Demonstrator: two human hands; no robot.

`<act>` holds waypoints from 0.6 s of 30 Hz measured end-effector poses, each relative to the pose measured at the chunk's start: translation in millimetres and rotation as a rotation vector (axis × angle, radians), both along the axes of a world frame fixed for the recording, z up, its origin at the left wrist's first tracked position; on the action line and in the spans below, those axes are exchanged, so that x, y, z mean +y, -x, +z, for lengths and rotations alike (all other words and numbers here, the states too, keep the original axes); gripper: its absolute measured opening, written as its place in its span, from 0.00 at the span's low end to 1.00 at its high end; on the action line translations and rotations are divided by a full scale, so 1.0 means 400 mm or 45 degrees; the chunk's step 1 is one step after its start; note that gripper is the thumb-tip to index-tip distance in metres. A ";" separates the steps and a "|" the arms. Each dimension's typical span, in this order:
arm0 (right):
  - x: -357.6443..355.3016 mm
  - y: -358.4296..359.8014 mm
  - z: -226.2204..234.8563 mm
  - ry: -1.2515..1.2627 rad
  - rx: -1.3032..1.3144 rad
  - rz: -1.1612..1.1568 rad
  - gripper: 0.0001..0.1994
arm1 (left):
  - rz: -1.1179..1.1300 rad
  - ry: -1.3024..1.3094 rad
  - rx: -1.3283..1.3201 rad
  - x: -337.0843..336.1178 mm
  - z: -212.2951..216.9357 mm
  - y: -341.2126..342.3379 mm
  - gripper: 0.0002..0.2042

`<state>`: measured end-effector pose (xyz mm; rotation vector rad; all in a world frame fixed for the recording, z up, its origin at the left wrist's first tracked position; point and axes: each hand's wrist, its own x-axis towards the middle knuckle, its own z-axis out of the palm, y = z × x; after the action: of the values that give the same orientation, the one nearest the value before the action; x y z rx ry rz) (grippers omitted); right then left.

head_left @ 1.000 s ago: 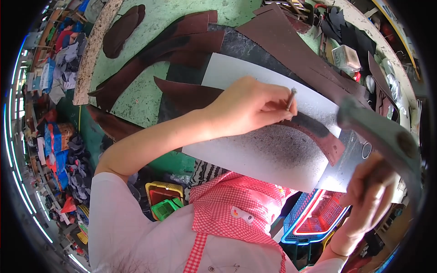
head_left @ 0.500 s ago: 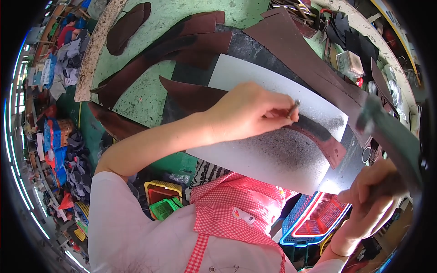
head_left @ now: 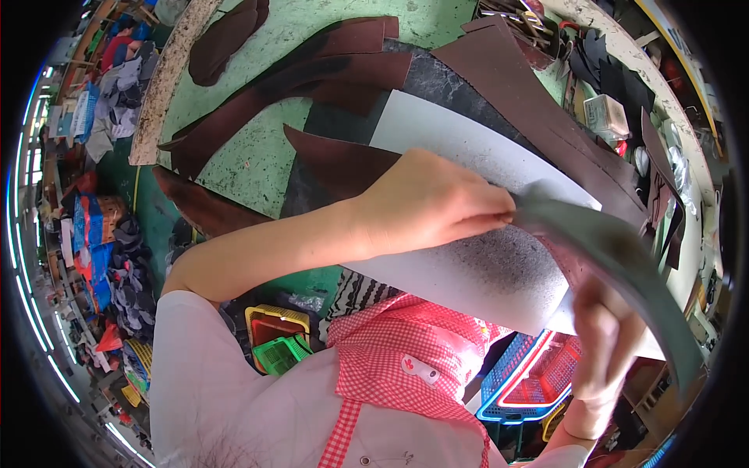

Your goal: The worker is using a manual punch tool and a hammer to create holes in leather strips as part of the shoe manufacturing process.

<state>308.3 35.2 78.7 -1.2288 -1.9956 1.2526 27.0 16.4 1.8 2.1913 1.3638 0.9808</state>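
- Left hand (head_left: pixel 437 204): fingers pinched together on the white board (head_left: pixel 468 257), mid-bench; what they pinch is hidden.
- Right hand (head_left: pixel 605 343): fist clenched round a grey blurred tool (head_left: pixel 616 249), perhaps a hammer, head at the left fingertips.
- Brown leather pieces (head_left: pixel 328 70) lie far left.

Left hand (head_left: pixel 425 204) fingertips pinched, arm extended; right hand (head_left: pixel 605 343) clenched, raised.

Crowded bench, little open room

Brown leather strips (head_left: pixel 312 74) lie across the green table (head_left: pixel 257 164); the bare green patch at left is open. The left hand (head_left: pixel 437 207) and a blurred grey tool (head_left: pixel 616 257) block the white sheet (head_left: pixel 468 148). Clutter lines the right edge.
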 end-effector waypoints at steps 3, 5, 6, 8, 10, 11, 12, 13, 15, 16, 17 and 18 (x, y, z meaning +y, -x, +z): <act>0.021 0.031 0.017 -0.019 -0.189 0.033 0.24 | 0.050 0.269 -0.276 0.001 -0.002 0.015 0.03; 0.053 0.051 0.048 -0.024 -0.034 0.107 0.22 | 0.087 0.452 -0.573 0.011 -0.010 0.020 0.04; 0.086 0.046 0.066 0.109 0.071 0.236 0.22 | 0.046 0.439 -0.622 0.015 -0.013 0.023 0.04; 0.141 0.018 0.089 0.401 -0.113 0.689 0.23 | -0.006 0.420 -0.597 0.012 -0.017 0.022 0.06; 0.155 0.039 0.099 0.530 -0.210 0.788 0.20 | -0.003 0.290 -0.394 0.001 -0.017 0.018 0.06; 0.136 0.052 0.094 0.418 -0.205 0.629 0.15 | 0.016 0.179 -0.187 -0.007 -0.015 0.020 0.07; 0.106 0.077 0.089 0.306 -0.216 0.494 0.14 | 0.017 -0.077 -0.112 -0.009 -0.014 0.016 0.05; 0.073 0.101 0.075 0.075 -0.196 0.355 0.17 | 0.054 -0.105 -0.140 -0.013 -0.012 0.019 0.05; 0.045 0.137 0.063 -0.005 -0.106 0.236 0.24 | 0.040 0.240 -0.213 -0.013 -0.010 0.031 0.04; 0.051 0.146 0.069 -0.091 -0.082 0.209 0.27 | 0.088 0.377 -0.564 -0.005 -0.011 0.034 0.04; 0.053 0.148 0.072 -0.052 0.043 0.190 0.26 | 0.050 0.594 -0.655 -0.001 -0.011 0.040 0.07; 0.078 0.138 0.085 0.059 0.113 0.288 0.26 | 0.000 0.481 -0.619 -0.003 -0.010 0.041 0.07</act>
<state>253.2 66.2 112.7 -0.9700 -2.0952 1.4418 10.5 15.0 -2.0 1.5494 1.1958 1.0644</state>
